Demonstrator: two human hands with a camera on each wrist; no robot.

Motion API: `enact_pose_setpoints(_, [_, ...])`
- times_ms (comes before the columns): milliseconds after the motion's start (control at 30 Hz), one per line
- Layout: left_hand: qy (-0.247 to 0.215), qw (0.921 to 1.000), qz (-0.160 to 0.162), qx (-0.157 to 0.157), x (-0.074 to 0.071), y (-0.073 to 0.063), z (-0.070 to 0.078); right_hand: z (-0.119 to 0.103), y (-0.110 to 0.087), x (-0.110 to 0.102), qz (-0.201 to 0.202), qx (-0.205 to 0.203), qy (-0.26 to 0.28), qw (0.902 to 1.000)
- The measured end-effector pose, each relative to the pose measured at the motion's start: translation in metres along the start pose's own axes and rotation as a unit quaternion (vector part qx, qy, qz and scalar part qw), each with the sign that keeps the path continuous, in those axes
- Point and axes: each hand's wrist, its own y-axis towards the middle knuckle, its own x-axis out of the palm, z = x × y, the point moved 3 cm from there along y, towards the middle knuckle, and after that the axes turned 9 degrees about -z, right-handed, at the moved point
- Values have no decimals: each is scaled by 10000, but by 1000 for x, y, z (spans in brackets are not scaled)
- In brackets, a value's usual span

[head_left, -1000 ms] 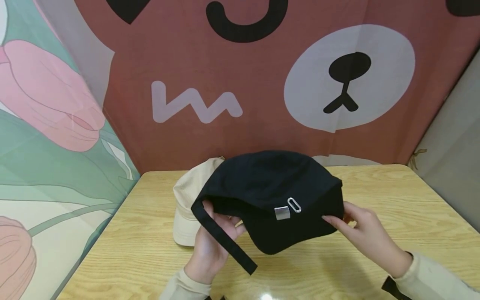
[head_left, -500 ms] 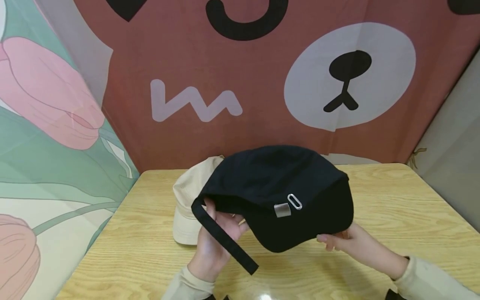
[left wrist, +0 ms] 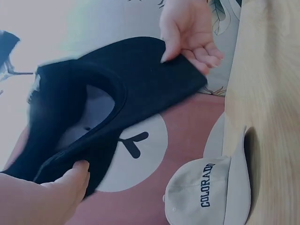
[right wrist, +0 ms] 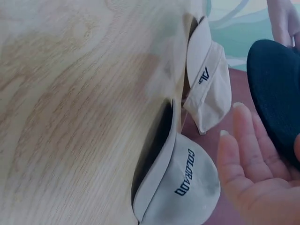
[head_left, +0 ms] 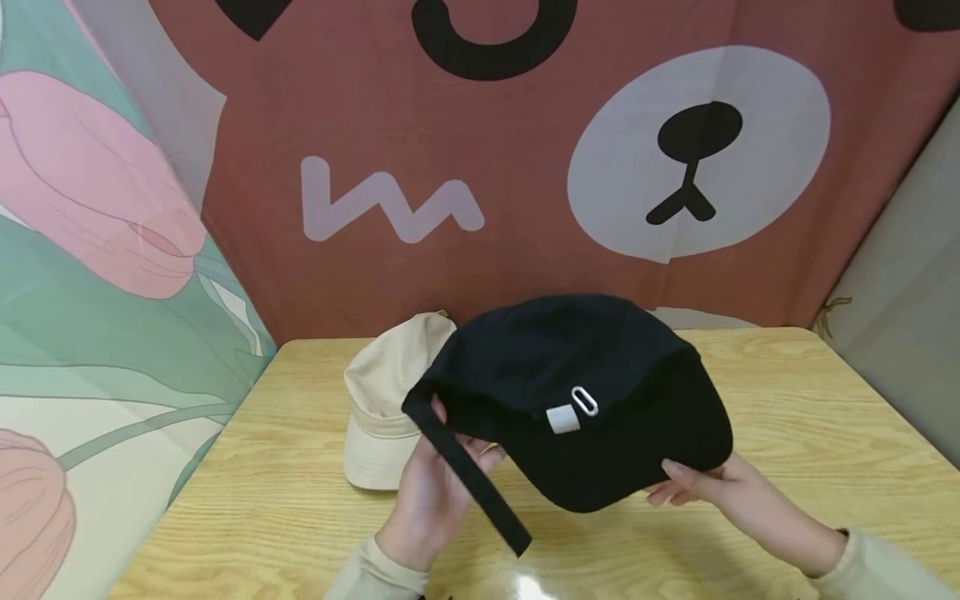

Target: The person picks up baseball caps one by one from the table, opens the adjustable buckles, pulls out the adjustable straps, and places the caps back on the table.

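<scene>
A black cap with a silver tag and a silver ring above its brim is held up over the table, tilted, its strap hanging loose at the left. My left hand grips the cap's back edge, some fingers hidden inside it or behind the strap. At the other end my right hand pinches the brim's corner, thumb on top and fingers underneath. Behind the black cap stands a beige cap. Both wrist views also show a pale cap lettered COLORADO, which the black cap hides in the head view.
The wooden table reaches back to a red-brown cloth printed with a bear's face. On the left hangs a flowered cloth, and a grey cloth is on the right. The two pale caps stand near the table's back edge.
The black cap has shifted right, its brim swinging right and slightly down. My right hand has slid from the brim's side toward its lower corner. The left hand has moved slightly right with the strap.
</scene>
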Motion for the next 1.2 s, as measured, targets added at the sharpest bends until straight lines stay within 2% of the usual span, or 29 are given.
enact_pose_setpoints(100, [142,9995,261,-90,-3,-2,0,1,-9,-6,241,457,-107,9986])
enact_pose_setpoints(200, [460,9979,392,-251,-4,-1,0,1,-20,-14,490,1036,-321,9929])
enact_pose_setpoints(333, [908,9929,500,-587,-6,-1,-1,2,-34,-22,763,1427,-651,9847])
enact_pose_setpoints(433, [1121,9896,514,-743,-6,-2,-4,5,-43,-27,1039,1343,-961,9808])
enact_pose_setpoints(567, [1306,9862,491,-890,-5,-3,-8,10,-54,-31,1515,856,-1365,9752])
enact_pose_setpoints(667, [1341,9847,462,-1008,-4,-3,-11,13,-62,-33,1825,657,-1584,9681])
enact_pose_setpoints(767, [1340,9844,384,-1078,-2,-5,-12,15,-70,-35,2074,689,-1754,9599])
enact_pose_setpoints(900, [1367,9843,309,-1071,-1,-6,-12,18,-79,-39,2215,884,-1702,9561])
enact_pose_setpoints(1000, [1391,9843,321,-1036,-1,-7,-12,21,-86,-41,2317,959,-1618,9544])
enact_pose_setpoints(1200, [1473,9832,413,-992,-3,-9,-13,29,-97,-45,2737,979,-1541,9443])
